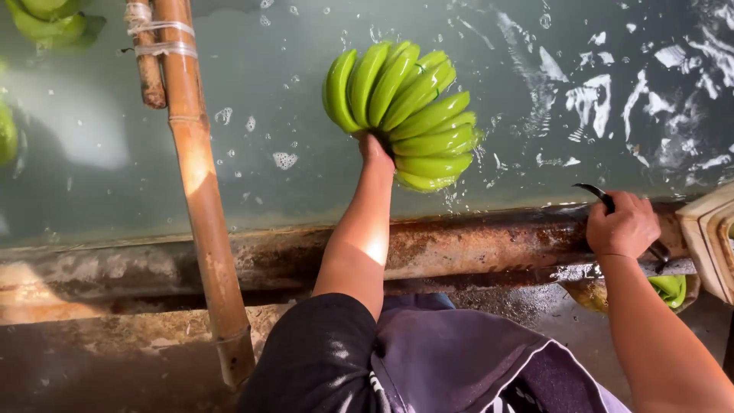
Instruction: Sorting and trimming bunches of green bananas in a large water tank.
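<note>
My left hand (375, 149) grips a large hand of green bananas (405, 115) by its crown and holds it out over the water of a wash tank (267, 92). The fruit fans upward and to the right, clear of the surface. My right hand (621, 227) rests on the tank's rusty rim (474, 248) and is closed around a small knife with a dark curved blade (592, 191) that points up and left.
A bamboo pole (200, 191), tied to a thinner stick with white cord, stands at the left across the rim. More green bananas (46, 19) float at the top left. A pale crate corner (715, 237) is at the right edge, with green fruit (669, 289) beneath it.
</note>
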